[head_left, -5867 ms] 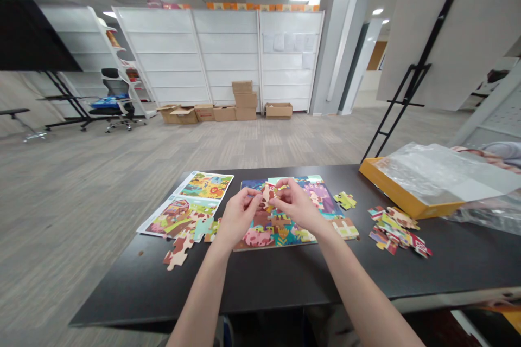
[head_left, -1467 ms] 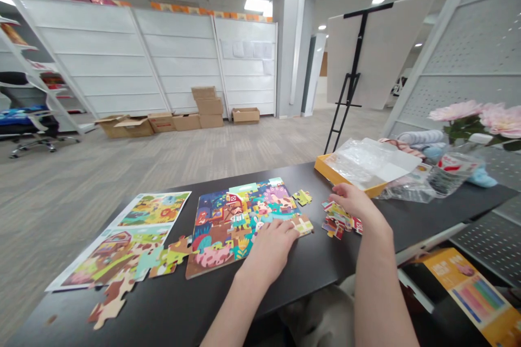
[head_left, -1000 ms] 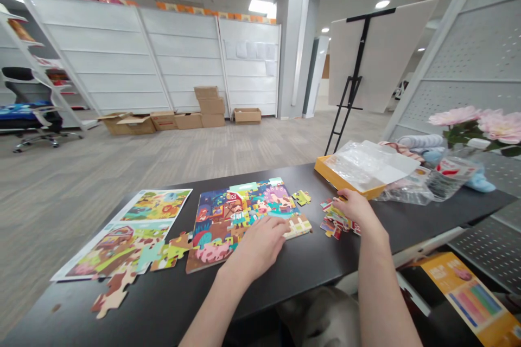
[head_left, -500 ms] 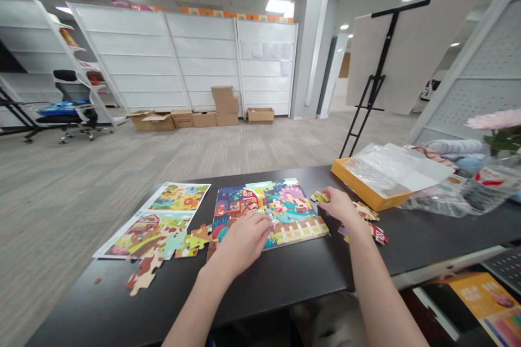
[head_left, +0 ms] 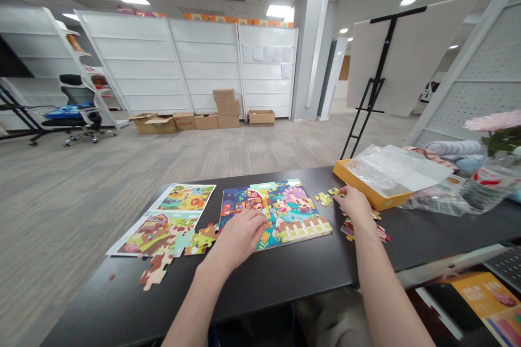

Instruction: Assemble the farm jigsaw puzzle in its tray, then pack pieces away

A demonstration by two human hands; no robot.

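On the black table lies a colourful farm puzzle (head_left: pixel 301 211) with a white fence along its near edge. My left hand (head_left: pixel 243 233) rests over the puzzle's left part, fingers together; whatever is under them is hidden. Right of the puzzle, my right hand (head_left: pixel 353 203) pinches a small green and yellow piece (head_left: pixel 334 192). Another green piece (head_left: pixel 323 199) lies beside it, near the puzzle's edge. Loose pieces (head_left: pixel 349 229) are just below my right hand. More pieces (head_left: pixel 157 268) spread left of the puzzle, overlapping a printed picture sheet (head_left: pixel 185 197).
A yellow box (head_left: pixel 376 195) with clear plastic stands at the table's back right. Beyond it are plastic bags (head_left: pixel 439 200) and a pink flower (head_left: pixel 494 121). A colourful printed box (head_left: pixel 484 303) lies below the table's right edge.
My right hand has moved slightly right, away from the puzzle, and a green piece now shows left of its fingertips. My left hand has shifted slightly left over the puzzle.
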